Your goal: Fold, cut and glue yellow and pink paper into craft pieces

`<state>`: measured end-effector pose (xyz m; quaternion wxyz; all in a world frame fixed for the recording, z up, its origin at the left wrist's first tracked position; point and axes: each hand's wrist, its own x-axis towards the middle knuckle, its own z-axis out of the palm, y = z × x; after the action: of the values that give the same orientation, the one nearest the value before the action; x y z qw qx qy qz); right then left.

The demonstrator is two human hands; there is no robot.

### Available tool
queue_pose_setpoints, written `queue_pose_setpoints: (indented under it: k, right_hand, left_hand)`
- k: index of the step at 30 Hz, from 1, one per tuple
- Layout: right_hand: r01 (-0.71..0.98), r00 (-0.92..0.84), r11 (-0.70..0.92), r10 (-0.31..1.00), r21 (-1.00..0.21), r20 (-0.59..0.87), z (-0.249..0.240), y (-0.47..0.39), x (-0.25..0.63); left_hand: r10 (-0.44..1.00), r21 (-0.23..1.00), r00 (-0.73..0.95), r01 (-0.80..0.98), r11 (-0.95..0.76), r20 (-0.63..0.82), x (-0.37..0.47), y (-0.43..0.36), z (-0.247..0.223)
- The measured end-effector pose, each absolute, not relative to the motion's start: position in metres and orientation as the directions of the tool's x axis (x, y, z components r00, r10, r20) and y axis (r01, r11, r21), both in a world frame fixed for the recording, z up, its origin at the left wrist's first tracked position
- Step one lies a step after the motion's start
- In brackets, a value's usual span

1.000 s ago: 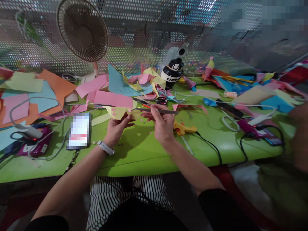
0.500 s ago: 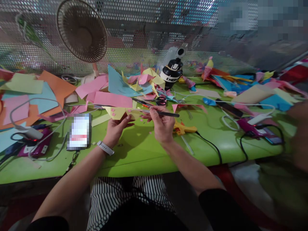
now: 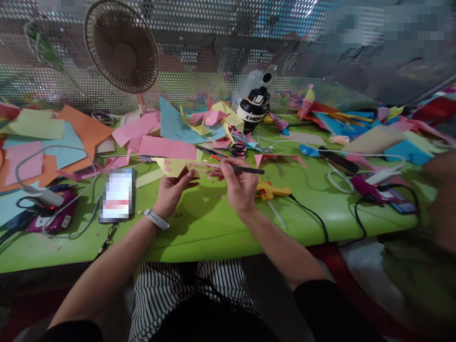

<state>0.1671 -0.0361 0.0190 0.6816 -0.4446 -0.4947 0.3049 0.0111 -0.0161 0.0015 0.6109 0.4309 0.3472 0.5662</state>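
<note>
I have the left grip (image 3: pixel 170 194) pinched on the yellow paper (image 3: pixel 180 166), above the counter (image 3: pixel 213 232); small pink pieces (image 3: pixel 167 167) are already on it. My right grip (image 3: pixel 242 190) is closed around tweezers (image 3: pixel 247 169), tips at the paper. What remains, I can't tell.

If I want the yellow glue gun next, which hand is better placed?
Probably the right hand: the yellow glue gun lies right beside it, though it would have to put down the tweezers first. The left hand is farther off, holding the yellow paper.
</note>
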Motion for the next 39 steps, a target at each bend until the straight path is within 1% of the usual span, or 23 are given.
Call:
queue_pose_setpoints:
  k: [6, 12, 16, 21, 28, 32, 36, 39]
  right_hand:
    - [-0.022, 0.336, 0.412, 0.861, -0.911, 0.382, 0.016, -0.035, 0.165]
    - [-0.031, 0.347, 0.426, 0.853, -0.904, 0.39, 0.014, -0.034, 0.164]
    - [-0.028, 0.338, 0.42, 0.858, -0.907, 0.387, 0.014, -0.034, 0.165]
    - [-0.083, 0.369, 0.441, 0.847, -0.894, 0.383, 0.016, -0.033, 0.168]
    - [-0.114, 0.304, 0.412, 0.881, -0.904, 0.363, 0.009, -0.028, 0.169]
    - [-0.119, 0.312, 0.44, 0.868, -0.89, 0.387, 0.01, -0.027, 0.17]
    - [-0.097, 0.375, 0.479, 0.83, -0.873, 0.414, 0.014, -0.025, 0.176]
    - [-0.104, 0.367, 0.491, 0.827, -0.865, 0.426, 0.015, -0.024, 0.18]
  left_hand:
    - [0.992, 0.921, 0.11, -0.39, -0.005, 0.053, 0.012, -0.017, 0.004]
    - [0.991, 0.925, 0.112, -0.379, -0.024, 0.072, 0.012, -0.016, 0.001]
    - [0.991, 0.928, 0.118, -0.373, -0.011, 0.06, 0.01, -0.015, 0.002]
    - [0.991, 0.924, 0.12, -0.382, -0.004, 0.054, 0.01, -0.013, 0.001]
    - [0.984, 0.921, 0.163, -0.388, -0.007, 0.076, 0.011, -0.015, 0.001]
    - [0.986, 0.929, 0.158, -0.37, 0.008, 0.054, 0.01, -0.014, 0.003]
    - [0.988, 0.93, 0.15, -0.368, 0.012, 0.047, 0.009, -0.011, 0.002]
    - [0.989, 0.921, 0.138, -0.388, 0.012, 0.045, 0.009, -0.01, 0.001]
